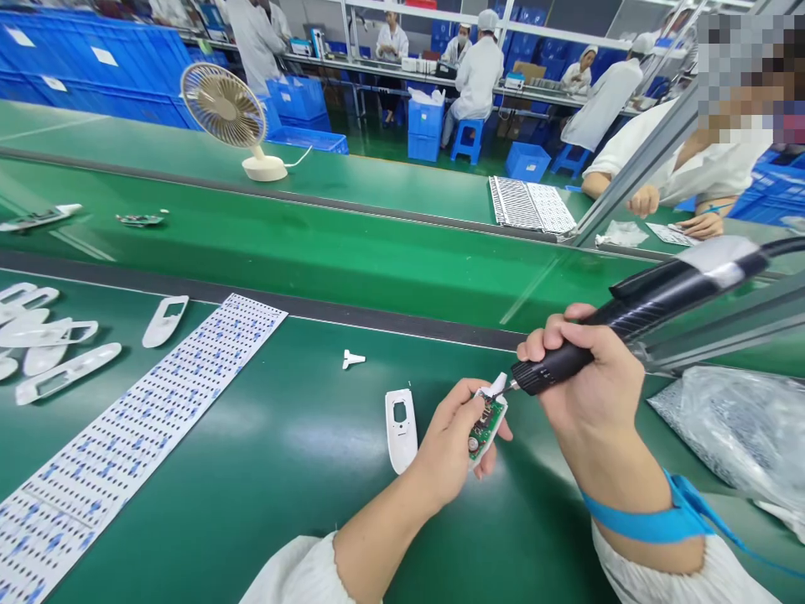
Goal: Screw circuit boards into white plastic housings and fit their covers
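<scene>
My left hand [454, 436] is closed around a small white plastic housing with a green circuit board [484, 428] inside, tilted above the green bench. My right hand [588, 373] grips a black electric screwdriver [559, 365], whose bit points down and left to the upper part of the board. Whether the tip sits in a screw is too small to tell. A white cover [402, 432] with a cut-out window lies just left of my left hand. Farther left on the bench is a small white T-shaped plastic piece [352, 359].
Several white shells [69, 373] lie at the left, beside a long printed sheet [151, 411]. A clear plastic bag [742, 428] rests at the right. Beyond the green conveyor [377, 260] stand a fan [264, 168] and a co-worker [679, 159]. A blue wrist strap [654, 512] trails a cord rightward.
</scene>
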`<state>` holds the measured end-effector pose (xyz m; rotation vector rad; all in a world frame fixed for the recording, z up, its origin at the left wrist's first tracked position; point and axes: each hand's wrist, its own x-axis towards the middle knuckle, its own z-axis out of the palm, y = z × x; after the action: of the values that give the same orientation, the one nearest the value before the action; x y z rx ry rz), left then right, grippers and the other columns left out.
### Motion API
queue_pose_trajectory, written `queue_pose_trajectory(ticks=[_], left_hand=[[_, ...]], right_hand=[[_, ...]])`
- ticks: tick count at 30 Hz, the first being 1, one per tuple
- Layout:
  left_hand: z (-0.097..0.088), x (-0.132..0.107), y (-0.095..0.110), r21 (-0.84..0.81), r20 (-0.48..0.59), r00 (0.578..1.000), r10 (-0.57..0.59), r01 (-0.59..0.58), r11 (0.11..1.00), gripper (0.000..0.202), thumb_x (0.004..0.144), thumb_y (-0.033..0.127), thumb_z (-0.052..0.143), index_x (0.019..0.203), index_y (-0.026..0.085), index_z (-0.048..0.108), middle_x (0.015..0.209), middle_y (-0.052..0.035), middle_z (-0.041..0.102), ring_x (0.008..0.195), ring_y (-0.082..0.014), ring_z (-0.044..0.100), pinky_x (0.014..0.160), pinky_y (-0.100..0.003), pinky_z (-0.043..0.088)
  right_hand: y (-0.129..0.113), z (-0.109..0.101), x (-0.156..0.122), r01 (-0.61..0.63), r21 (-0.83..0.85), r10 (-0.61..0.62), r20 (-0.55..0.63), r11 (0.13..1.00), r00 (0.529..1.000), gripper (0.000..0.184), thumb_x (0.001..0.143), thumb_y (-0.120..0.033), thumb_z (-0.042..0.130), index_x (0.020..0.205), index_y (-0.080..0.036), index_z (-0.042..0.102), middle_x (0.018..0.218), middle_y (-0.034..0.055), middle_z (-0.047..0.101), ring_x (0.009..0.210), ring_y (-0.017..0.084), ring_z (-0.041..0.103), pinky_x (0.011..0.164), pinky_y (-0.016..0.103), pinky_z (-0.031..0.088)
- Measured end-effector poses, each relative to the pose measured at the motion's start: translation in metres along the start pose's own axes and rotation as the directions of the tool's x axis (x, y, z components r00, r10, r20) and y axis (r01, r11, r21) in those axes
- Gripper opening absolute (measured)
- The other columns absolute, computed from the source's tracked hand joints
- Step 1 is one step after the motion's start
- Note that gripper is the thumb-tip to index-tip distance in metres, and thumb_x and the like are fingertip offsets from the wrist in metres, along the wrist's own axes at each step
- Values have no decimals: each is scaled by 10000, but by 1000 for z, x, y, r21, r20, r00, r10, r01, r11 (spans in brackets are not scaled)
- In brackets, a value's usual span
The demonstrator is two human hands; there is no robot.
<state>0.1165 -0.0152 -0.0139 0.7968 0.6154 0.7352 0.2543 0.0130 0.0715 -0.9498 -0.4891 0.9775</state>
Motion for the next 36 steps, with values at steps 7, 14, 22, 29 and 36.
queue_pose_trajectory(ticks=[7,14,22,29,36], left_hand=[[0,0,0,5,6,1000,6,-6,1000,289,1020,479,460,1057,199,522,794,3,665,420,-69,489,409,-194,367],[1,1,1,-34,-19,999,32,-33,999,390,998,497,473,1199,171,543,799,-5,649,432,-83,512,414,-207,383],[-1,3,-3,-84,-40,999,2,-5,996,386,1002,530,481,1181,193,538,807,-3,664,427,-83,535,399,-191,391],[-2,2,-2,-100,-25,1000,-7,5,995,372,1012,522,468,1192,202,528,778,4,662,417,-90,542,386,-184,390],[-1,2,-2,-112,-10,1000,23,-24,993,377,1022,510,460,1201,184,526,594,65,546,402,-100,504,398,-189,398]], right_hand=[[2,-3,6,-103,1,102,-109,995,989,260,645,-186,684,849,-222,529,584,-52,501,535,145,510,533,271,477],[-7,8,-21,307,-122,-286,164,944,944,192,736,-155,622,904,-226,562,609,-56,556,513,170,582,533,328,512],[-1,11,-38,561,-144,-484,363,815,796,240,769,-75,617,957,-223,599,667,-42,629,546,173,608,535,354,524],[6,6,-37,627,-97,-533,436,773,725,276,798,-34,610,1009,-211,618,676,-44,612,573,188,622,578,388,532],[7,-4,-41,633,-110,-478,562,766,675,331,830,-32,641,1074,-254,653,775,-9,689,618,207,657,635,428,577]])
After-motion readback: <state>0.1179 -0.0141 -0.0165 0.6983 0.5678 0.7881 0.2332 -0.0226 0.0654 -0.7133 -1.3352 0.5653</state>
